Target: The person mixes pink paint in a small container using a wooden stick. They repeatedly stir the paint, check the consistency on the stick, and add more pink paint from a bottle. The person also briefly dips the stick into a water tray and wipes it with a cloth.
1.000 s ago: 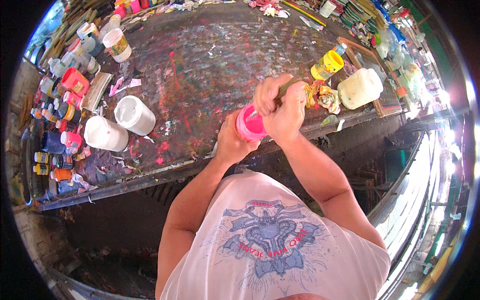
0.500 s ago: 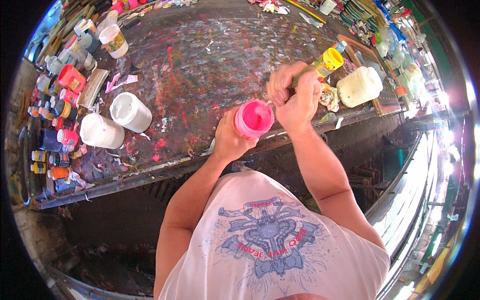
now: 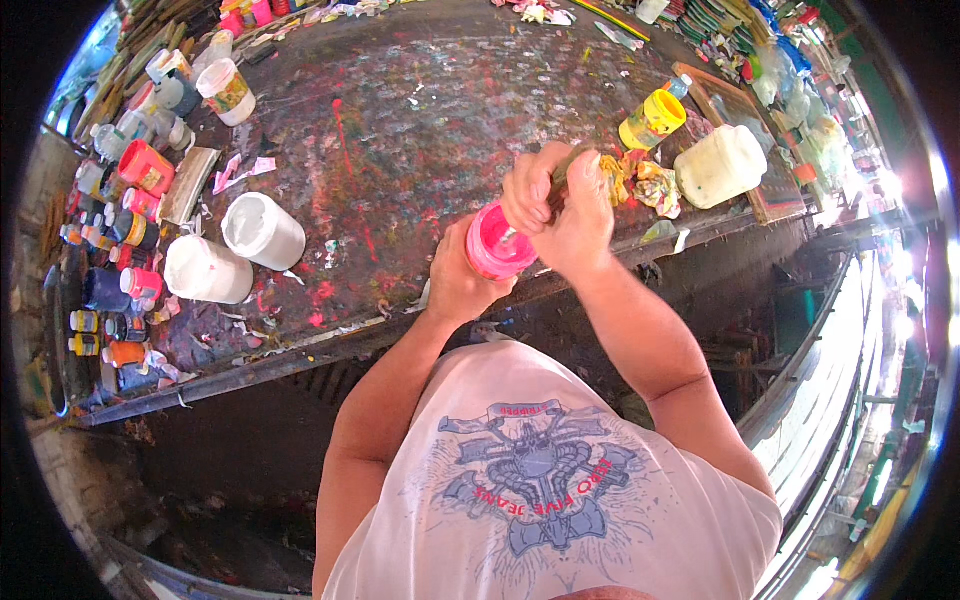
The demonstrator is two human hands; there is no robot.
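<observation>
My left hand [image 3: 460, 275] is wrapped round a jar of bright pink paint [image 3: 492, 262] at the table's near edge, its open mouth facing up. Over that mouth, my right hand [image 3: 568, 215] is closed in a fist round a thin stick [image 3: 508, 238]. The stick's lower end reaches into the paint, and most of its length is hidden by my fingers. Beyond my right hand stands an open yellow paint jar [image 3: 652, 120]. Crumpled, paint-stained rags [image 3: 655, 190] lie between it and a cream plastic container [image 3: 720, 168].
Two white tubs [image 3: 262, 232] stand on the left of the paint-smeared table [image 3: 430, 110]. Farther left are several small paint bottles, a red jar [image 3: 146, 167] and a wooden block [image 3: 188, 187]. A wooden frame [image 3: 745, 130] lies at the right; the table's front edge [image 3: 330, 338] runs before me.
My right hand has moved left and down over the pink jar, taking the stick deeper into it. The left hand still holds the jar in nearly the same place.
</observation>
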